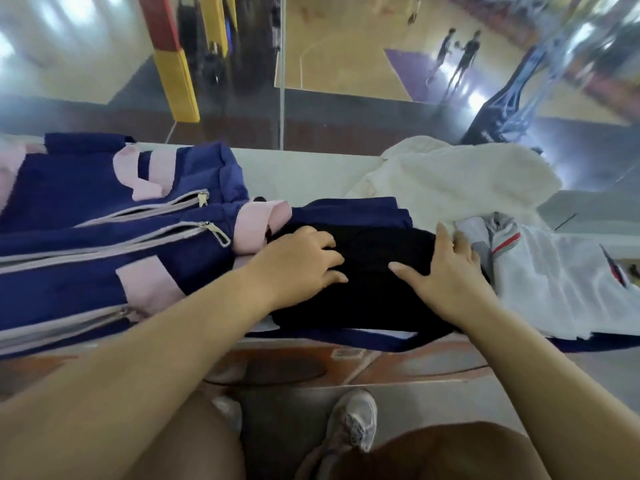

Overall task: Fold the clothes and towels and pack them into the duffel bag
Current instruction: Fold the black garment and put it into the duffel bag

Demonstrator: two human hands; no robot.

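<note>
We noted both hands spread flat, gripping nothing: left hand [304, 265] and right hand [446, 271] pressed on the folded black cloth garment [374, 289]. It lay just right of the navy-and-pink zippered duffel bag [86, 216]; a fluffy white towel [460, 181] lay behind it.

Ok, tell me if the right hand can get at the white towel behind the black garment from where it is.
Probably yes. The right hand lies flat on the black garment, and the white towel lies just beyond it, uncovered on top. Nothing stands between them; the left hand is off to the other side.
</note>
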